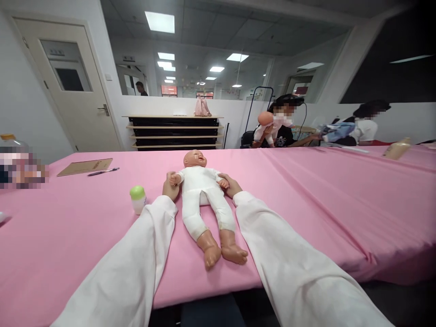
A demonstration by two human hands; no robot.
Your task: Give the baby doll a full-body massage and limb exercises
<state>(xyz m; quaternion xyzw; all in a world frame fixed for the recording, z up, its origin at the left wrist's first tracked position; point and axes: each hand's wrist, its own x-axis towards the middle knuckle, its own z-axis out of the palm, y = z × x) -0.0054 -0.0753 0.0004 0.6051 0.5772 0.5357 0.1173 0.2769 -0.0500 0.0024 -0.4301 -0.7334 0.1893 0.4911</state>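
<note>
A baby doll [198, 181] with a white cloth body lies on its back on the pink-covered table [289, 200], its bare feet toward me. My left hand [171, 188] is closed round the doll's arm on the left side, near its small fist. On the other side my right hand [232, 185] grips the doll's other arm, thumb on top by the wrist. Most of my fingers are hidden behind the doll's arms. Beside my left sleeve stands a small white jar [138, 200] with a green lid.
A brown notebook [85, 167] and a pen [103, 171] lie at the far left. A tan bottle [398, 149] stands tilted in view at the far right. Beyond the table, one person [286, 136] holds another doll [265, 123]; a second person [368, 125] is farther right.
</note>
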